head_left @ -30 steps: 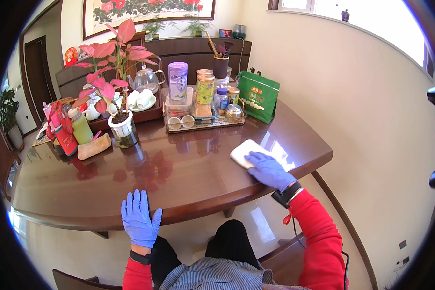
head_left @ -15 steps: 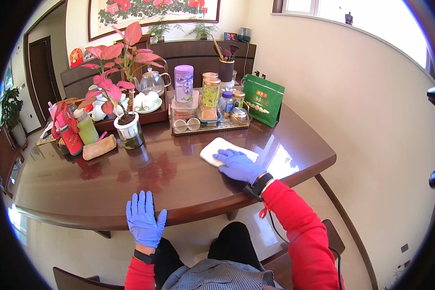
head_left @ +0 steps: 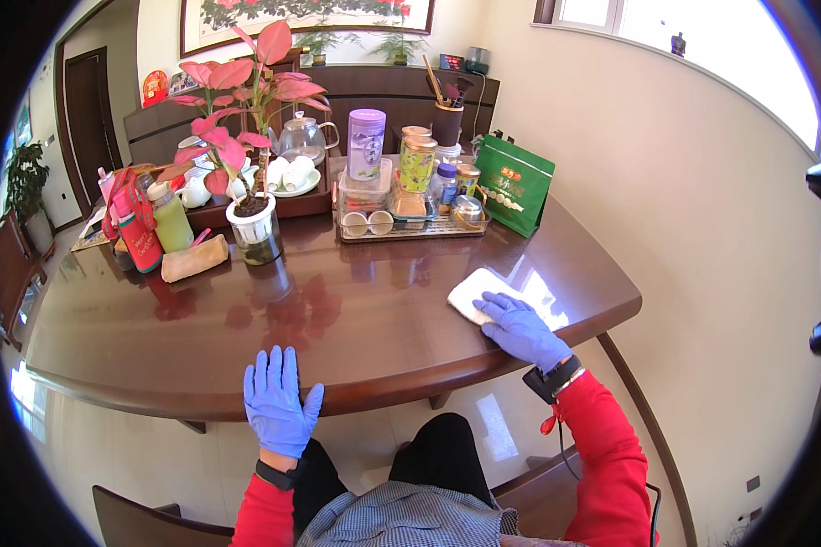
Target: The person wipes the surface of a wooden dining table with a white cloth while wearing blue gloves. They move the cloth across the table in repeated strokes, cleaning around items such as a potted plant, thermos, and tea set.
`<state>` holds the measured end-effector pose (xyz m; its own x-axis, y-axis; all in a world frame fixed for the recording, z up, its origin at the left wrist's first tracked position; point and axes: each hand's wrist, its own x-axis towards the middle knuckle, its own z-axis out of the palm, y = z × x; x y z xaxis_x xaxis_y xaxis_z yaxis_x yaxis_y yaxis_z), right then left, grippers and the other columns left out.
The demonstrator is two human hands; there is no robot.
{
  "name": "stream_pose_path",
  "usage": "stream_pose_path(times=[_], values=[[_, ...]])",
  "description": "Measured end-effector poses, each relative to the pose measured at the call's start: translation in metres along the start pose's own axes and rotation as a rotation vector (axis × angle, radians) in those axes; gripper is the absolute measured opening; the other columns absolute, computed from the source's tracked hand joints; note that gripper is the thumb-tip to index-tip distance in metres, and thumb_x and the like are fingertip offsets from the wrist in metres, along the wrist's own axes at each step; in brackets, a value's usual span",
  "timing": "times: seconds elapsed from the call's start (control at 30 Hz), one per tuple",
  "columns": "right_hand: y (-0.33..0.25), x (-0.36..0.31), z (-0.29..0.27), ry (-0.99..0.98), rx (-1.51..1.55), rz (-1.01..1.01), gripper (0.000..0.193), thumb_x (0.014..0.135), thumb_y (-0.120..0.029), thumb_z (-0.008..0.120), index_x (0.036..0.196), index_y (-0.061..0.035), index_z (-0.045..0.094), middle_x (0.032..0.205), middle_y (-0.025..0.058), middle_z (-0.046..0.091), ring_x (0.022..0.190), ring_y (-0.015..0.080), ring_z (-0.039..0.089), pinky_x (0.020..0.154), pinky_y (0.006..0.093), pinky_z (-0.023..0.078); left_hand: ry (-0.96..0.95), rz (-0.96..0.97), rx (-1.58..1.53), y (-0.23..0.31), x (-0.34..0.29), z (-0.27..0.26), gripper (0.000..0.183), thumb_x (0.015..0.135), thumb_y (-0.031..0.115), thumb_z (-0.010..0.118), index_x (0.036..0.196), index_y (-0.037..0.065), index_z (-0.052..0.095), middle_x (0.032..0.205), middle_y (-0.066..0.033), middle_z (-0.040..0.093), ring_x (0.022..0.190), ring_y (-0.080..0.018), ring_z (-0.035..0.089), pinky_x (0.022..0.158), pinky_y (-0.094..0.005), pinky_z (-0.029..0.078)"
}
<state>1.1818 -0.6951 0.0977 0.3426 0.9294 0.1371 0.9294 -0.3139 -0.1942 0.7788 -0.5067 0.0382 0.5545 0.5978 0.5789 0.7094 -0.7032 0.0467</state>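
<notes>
My right hand [head_left: 524, 330], in a blue glove, lies on a folded white cloth [head_left: 468, 290] and presses it onto the dark glossy wooden table [head_left: 356, 310], near the table's right front edge. The cloth's left part sticks out past my fingers. My left hand [head_left: 278, 401], also in a blue glove, rests flat with fingers spread on the table's front edge and holds nothing. Both sleeves are red, and there is a dark watch on each wrist.
At the back of the table stand a metal tray [head_left: 410, 230] with jars and cups, a green paper bag [head_left: 513, 185], a pink-leaved potted plant [head_left: 254, 228], a glass teapot [head_left: 301, 141], a green bottle [head_left: 171, 219] and a red pouch [head_left: 137, 239].
My right hand slid the cloth left across the table, then back to the right. My left hand stayed on the front edge.
</notes>
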Motion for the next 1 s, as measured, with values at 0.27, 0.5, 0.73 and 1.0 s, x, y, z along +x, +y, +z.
stream_pose_path(times=[0.27, 0.5, 0.73, 1.0], values=[[-0.042, 0.026, 0.016, 0.032, 0.039, -0.090, 0.053, 0.104, -0.033, 0.056, 0.155, -0.0174, 0.056, 0.165, 0.0121, 0.049, 0.153, 0.0367, 0.042, 0.127, 0.0498, 0.030, 0.028, 0.005, -0.011, 0.001, 0.002, 0.000, 0.074, 0.099, 0.051, 0.063, 0.157, 0.007, 0.052, 0.156, -0.0180, 0.056, 0.147, -0.0395, 0.048, 0.126, -0.0542, 0.030], [-0.075, -0.011, 0.024, 0.110, 0.005, -0.205, 0.050, 0.105, -0.033, 0.059, 0.153, -0.0187, 0.058, 0.161, 0.0114, 0.053, 0.151, 0.0358, 0.044, 0.127, 0.0543, 0.029, 0.035, 0.001, -0.013, -0.002, 0.001, 0.002, 0.073, 0.099, 0.052, 0.063, 0.155, 0.006, 0.054, 0.153, -0.0191, 0.058, 0.143, -0.0410, 0.051, 0.122, -0.0551, 0.034], [-0.060, -0.037, 0.020, 0.140, 0.013, -0.159, 0.049, 0.103, -0.027, 0.062, 0.152, -0.0188, 0.059, 0.160, 0.0095, 0.054, 0.150, 0.0336, 0.046, 0.127, 0.0530, 0.027, 0.037, 0.008, 0.032, -0.002, 0.002, 0.003, 0.075, 0.100, 0.058, 0.059, 0.154, 0.007, 0.055, 0.151, -0.0174, 0.060, 0.142, -0.0392, 0.052, 0.121, -0.0548, 0.037], [-0.067, -0.013, 0.031, 0.168, 0.014, -0.132, 0.050, 0.102, -0.026, 0.064, 0.150, -0.0157, 0.061, 0.159, 0.0106, 0.055, 0.150, 0.0342, 0.045, 0.127, 0.0544, 0.027, 0.016, -0.019, -0.016, -0.002, 0.000, 0.001, 0.074, 0.099, 0.054, 0.062, 0.157, 0.009, 0.053, 0.155, -0.0181, 0.057, 0.145, -0.0395, 0.050, 0.123, -0.0534, 0.034]])
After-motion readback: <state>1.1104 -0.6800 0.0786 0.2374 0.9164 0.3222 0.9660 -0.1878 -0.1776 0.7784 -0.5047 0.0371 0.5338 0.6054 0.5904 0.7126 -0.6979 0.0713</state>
